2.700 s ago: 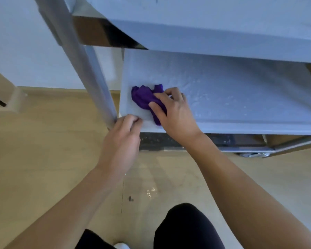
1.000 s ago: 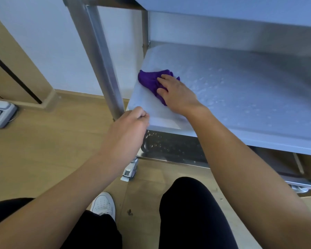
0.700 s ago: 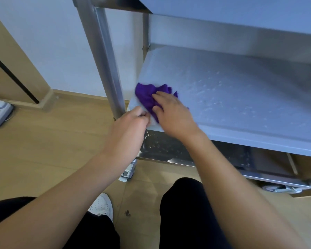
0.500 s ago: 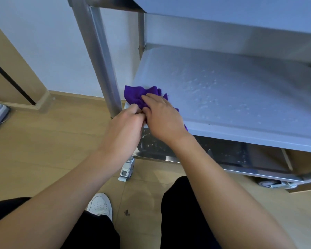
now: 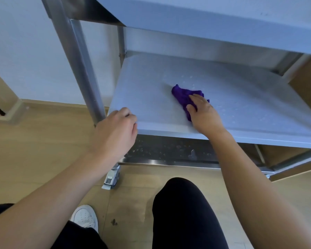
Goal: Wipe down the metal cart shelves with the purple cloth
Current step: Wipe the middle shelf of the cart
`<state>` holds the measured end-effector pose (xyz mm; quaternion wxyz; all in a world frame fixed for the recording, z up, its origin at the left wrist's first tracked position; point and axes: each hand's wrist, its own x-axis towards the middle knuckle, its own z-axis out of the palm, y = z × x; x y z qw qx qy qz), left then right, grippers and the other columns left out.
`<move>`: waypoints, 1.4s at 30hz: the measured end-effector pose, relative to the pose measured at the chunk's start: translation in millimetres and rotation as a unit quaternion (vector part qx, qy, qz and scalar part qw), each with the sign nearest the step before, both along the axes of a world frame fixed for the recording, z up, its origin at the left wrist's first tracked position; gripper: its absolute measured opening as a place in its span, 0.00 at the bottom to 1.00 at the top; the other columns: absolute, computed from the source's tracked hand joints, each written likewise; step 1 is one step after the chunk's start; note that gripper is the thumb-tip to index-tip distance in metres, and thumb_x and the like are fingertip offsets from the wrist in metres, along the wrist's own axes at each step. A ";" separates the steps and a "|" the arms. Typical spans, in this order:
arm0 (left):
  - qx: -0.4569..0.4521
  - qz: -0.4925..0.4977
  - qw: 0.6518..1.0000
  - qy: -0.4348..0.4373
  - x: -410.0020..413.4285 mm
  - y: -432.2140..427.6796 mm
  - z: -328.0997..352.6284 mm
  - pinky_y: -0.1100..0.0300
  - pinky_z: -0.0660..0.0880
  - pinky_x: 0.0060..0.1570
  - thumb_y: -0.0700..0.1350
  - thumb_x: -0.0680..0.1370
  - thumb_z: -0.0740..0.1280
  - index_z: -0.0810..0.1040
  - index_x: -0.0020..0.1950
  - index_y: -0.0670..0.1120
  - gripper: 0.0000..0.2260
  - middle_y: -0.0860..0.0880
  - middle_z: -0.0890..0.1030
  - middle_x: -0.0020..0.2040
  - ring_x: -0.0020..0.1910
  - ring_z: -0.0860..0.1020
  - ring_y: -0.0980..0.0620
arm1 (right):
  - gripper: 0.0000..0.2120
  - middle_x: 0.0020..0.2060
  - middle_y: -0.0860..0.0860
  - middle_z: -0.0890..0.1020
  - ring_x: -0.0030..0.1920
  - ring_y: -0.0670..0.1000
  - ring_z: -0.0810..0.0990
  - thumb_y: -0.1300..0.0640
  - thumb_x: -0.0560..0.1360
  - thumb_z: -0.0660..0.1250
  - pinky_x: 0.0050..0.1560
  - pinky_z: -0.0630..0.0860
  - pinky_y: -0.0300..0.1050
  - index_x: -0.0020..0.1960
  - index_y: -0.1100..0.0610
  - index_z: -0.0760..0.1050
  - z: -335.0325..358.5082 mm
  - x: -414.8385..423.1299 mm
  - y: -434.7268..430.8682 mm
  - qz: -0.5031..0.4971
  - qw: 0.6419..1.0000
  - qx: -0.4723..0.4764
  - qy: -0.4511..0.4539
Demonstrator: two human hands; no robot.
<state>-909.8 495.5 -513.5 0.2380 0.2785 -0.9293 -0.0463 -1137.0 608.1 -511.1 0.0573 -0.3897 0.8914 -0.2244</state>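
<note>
The purple cloth [image 5: 184,97] lies bunched on the middle shelf [image 5: 250,105] of the metal cart, a little left of the shelf's centre. My right hand [image 5: 203,114] presses down on its near part, fingers over the cloth. My left hand [image 5: 117,130] grips the shelf's front left corner beside the cart's front left post [image 5: 79,60]. Water droplets dot the shelf to the right of the cloth. The upper shelf [image 5: 205,17] overhangs the top of the view.
The lower shelf [image 5: 169,151], wet with droplets, sits under the middle one. A locking caster [image 5: 111,177] stands on the wooden floor by the post. My knee [image 5: 183,203] and white shoe [image 5: 84,216] are below. A white wall is behind on the left.
My right hand has slid the cloth from the shelf's front left corner rightward and inward toward the middle. My left hand stays on the corner. The view has dropped lower.
</note>
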 end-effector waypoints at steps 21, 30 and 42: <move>0.035 -0.005 0.999 -0.004 6.7 -2.2 -3.0 0.52 0.79 0.35 0.39 0.76 0.66 0.84 0.47 0.45 0.07 0.54 0.80 0.51 0.42 0.80 0.49 | 0.20 0.73 0.48 0.66 0.73 0.50 0.64 0.55 0.81 0.57 0.70 0.61 0.43 0.73 0.52 0.66 1.4 45.4 -65.4 0.107 0.994 -0.012 -0.001; 0.026 -0.008 0.999 -0.022 13.0 -8.9 -14.0 0.49 0.78 0.35 0.30 0.71 0.70 0.81 0.49 0.42 0.11 0.49 0.79 0.50 0.42 0.79 0.46 | 0.18 0.65 0.42 0.76 0.63 0.47 0.75 0.55 0.79 0.60 0.62 0.71 0.45 0.68 0.47 0.73 3.8 77.7 -53.2 0.236 0.970 -0.061 -0.018; 0.010 -0.005 1.000 0.006 10.0 -1.8 -5.5 0.60 0.69 0.30 0.40 0.76 0.66 0.82 0.44 0.41 0.05 0.49 0.79 0.44 0.37 0.78 0.48 | 0.16 0.66 0.44 0.74 0.63 0.49 0.72 0.54 0.81 0.56 0.58 0.72 0.49 0.68 0.49 0.70 0.7 69.9 -97.7 0.205 0.978 -0.025 -0.004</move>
